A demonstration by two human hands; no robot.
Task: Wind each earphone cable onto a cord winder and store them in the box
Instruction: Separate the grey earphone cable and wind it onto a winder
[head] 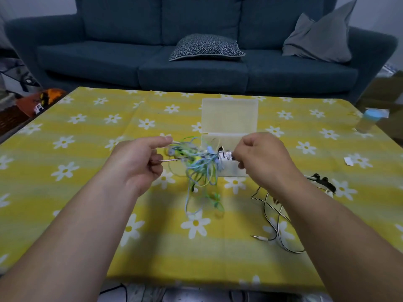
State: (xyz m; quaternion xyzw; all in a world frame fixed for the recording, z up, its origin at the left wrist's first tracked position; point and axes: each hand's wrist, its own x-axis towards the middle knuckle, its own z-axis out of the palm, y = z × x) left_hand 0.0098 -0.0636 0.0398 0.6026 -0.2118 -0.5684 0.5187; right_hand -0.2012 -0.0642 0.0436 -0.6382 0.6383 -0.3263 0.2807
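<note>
both hands are raised just in front of the box [229, 136], a pale translucent case standing open on the yellow flowered cloth [87, 192] with its lid tipped up on the far side. the left hand [139, 162] is left of the box, thumb and forefinger pinched shut on a strand of the tangle [198, 166], a loose knot of blue, green and yellow earphone cables hanging in the air at the box's left front corner, its lower loops trailing down to the cloth nearer the person. the right hand [261, 158] is at the box's right front, fingers curled tight round something small and white with dark marks at the other end of the tangle; it may be a winder [225, 156], but i cannot tell for sure, nor whether any cable is wrapped on it. a second cable [274, 216], black and white, lies loose on the cloth to the right of the box and nearer the person, its plug free, and a dark piece sits just beyond the right forearm. some things show dimly through the box wall, too unclear to name. as i judge it, the job is early: the coloured cables need separating before any winding, the black and white one is untouched, and little if anything is clearly stored.
</note>
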